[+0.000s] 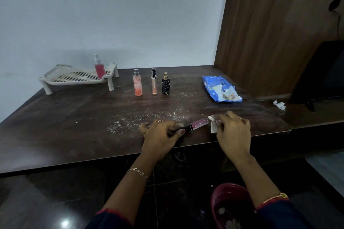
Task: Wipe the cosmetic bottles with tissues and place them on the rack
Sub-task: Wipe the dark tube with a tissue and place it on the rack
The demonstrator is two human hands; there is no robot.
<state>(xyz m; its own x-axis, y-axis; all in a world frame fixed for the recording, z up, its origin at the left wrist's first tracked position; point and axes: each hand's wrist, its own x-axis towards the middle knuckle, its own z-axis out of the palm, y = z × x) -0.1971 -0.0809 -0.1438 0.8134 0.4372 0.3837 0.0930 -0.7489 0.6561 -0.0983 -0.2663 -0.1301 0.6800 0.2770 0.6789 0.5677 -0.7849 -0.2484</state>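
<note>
A dark brown wooden desk (74, 126) fills the middle, dusted with white crumbs (141, 117) toward its front. At ten o'clock on it stands a white perforated plastic rack (55, 82), with a red spray bottle (99, 69) upright on its right end. At two o'clock lies a blue plastic tissue pack (220, 88); its print is too blurred to read. At five o'clock, below the desk edge, a dark red round bin (230, 204) holds white scraps. At six o'clock the left hand (162, 135) has its fingers curled round the black cap end of a slim pink glittery bottle (199, 123), held low over the desk front. The right hand (232, 132) pinches a white tissue (214, 126) at the bottle's other end. At twelve o'clock three stand upright in a row: a peach clear spray bottle (138, 85) with pink lettering I cannot read, a thin black-capped tube (154, 83) and a black gold-topped bottle (165, 85). A crumpled tissue scrap (279, 105) sits at three o'clock.
</note>
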